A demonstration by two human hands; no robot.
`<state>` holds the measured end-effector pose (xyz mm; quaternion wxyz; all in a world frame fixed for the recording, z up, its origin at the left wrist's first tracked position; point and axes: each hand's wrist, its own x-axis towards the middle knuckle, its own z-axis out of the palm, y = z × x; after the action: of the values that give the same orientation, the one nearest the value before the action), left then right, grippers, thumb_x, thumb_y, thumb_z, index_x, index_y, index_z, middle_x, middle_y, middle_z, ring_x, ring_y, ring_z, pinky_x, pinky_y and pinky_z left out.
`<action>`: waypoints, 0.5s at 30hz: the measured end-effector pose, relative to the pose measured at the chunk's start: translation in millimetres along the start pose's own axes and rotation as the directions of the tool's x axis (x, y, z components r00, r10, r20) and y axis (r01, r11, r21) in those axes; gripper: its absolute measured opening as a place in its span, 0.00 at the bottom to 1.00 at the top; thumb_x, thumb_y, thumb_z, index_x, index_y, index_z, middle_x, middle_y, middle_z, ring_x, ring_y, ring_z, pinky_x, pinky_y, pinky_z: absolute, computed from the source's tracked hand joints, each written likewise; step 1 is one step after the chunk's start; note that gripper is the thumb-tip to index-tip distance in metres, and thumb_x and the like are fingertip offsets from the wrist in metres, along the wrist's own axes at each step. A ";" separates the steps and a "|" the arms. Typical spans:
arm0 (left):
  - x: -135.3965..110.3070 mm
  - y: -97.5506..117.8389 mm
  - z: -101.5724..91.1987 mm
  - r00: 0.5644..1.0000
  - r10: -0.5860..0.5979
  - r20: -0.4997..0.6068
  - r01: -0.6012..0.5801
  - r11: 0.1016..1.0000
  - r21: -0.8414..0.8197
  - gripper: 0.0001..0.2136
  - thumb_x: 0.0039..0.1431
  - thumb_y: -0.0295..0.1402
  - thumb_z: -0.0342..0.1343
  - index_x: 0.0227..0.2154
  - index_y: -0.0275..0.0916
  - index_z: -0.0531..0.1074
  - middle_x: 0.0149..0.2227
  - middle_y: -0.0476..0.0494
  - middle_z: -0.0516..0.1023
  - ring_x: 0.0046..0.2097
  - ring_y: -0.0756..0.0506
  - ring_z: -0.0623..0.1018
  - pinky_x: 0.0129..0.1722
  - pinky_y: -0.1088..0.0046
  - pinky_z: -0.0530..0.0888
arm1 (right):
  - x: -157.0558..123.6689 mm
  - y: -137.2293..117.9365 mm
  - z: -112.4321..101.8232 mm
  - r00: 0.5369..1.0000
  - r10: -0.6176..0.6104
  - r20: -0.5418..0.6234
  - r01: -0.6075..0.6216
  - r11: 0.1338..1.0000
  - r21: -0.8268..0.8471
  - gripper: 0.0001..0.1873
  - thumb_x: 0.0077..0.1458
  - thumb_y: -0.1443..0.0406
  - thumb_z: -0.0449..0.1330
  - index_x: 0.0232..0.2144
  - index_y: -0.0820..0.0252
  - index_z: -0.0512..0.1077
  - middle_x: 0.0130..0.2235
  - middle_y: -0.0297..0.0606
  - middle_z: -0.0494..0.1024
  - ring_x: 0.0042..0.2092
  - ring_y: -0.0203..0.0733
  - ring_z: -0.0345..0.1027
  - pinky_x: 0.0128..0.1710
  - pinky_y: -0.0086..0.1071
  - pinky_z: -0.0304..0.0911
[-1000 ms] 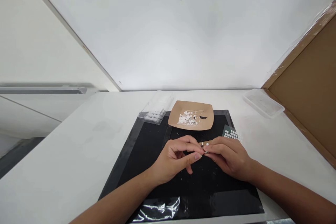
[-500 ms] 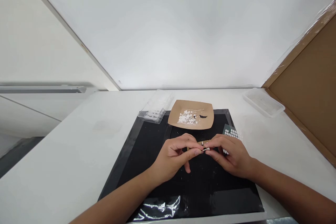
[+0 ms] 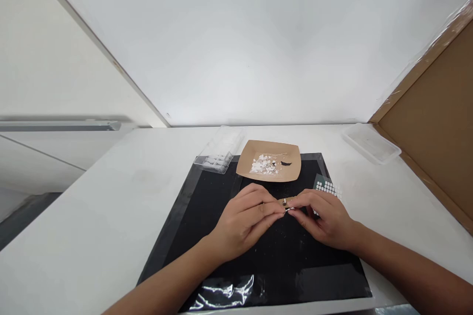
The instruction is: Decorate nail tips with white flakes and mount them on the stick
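Over the black mat (image 3: 207,206), my left hand (image 3: 247,221) and my right hand (image 3: 325,219) meet fingertip to fingertip. Both pinch a small shiny metal piece (image 3: 288,209), mostly covered by the fingers; its exact kind is too small to make out. Just behind the fingertips shows a bit of brown card-like material (image 3: 280,203) with a small shiny part on it, largely hidden by my hands. Partly under my right hand lies a dark sheet with rows of white rounded stickers (image 3: 327,187).
Beyond my hands stands a brown tray (image 3: 246,155) holding many white scraps and a black sliver. Left of it is a clear compartment box (image 3: 218,150). A clear shallow container (image 3: 371,142) sits at the far right, beside a cardboard wall (image 3: 436,108). A white wall rises behind.
My left hand has rolled over, its fingers now drawn together and its back turned more upward. My right hand stays almost in place, and both remain at the small metal piece.
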<state>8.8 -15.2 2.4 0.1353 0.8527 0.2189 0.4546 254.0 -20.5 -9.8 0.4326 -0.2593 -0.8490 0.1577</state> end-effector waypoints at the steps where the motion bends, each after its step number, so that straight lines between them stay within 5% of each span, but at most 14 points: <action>1: -1.2 -0.4 0.1 1.000 0.022 0.005 -0.022 0.999 0.026 0.12 0.65 0.19 0.64 0.48 0.37 0.80 0.41 0.42 0.85 0.43 0.46 0.80 0.45 0.66 0.81 | -0.1 0.5 -0.4 1.000 -0.014 0.008 0.014 1.000 -0.022 0.09 0.70 0.69 0.62 0.50 0.57 0.72 0.40 0.37 0.84 0.38 0.38 0.78 0.37 0.31 0.75; 9: -0.6 1.3 1.0 0.999 0.040 -0.010 -0.039 0.996 0.077 0.13 0.63 0.18 0.64 0.49 0.37 0.80 0.41 0.42 0.85 0.42 0.46 0.81 0.44 0.67 0.83 | 3.3 0.8 -7.7 0.980 -0.196 0.035 0.198 0.948 -0.250 0.11 0.68 0.72 0.63 0.51 0.62 0.72 0.41 0.42 0.85 0.40 0.42 0.80 0.39 0.34 0.77; 15: -1.6 6.6 6.8 0.970 -0.233 -0.068 0.220 0.962 -0.159 0.09 0.64 0.21 0.65 0.43 0.39 0.83 0.37 0.43 0.84 0.35 0.50 0.82 0.24 0.82 0.78 | 4.7 -1.3 -8.2 0.978 -0.206 0.044 0.210 0.943 -0.259 0.11 0.67 0.73 0.64 0.50 0.62 0.72 0.42 0.42 0.85 0.40 0.42 0.80 0.37 0.33 0.77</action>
<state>15.4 -21.9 0.4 0.2408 0.7890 0.2856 0.4878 258.0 -18.5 -1.3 0.4017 -0.2220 -0.8884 -0.0005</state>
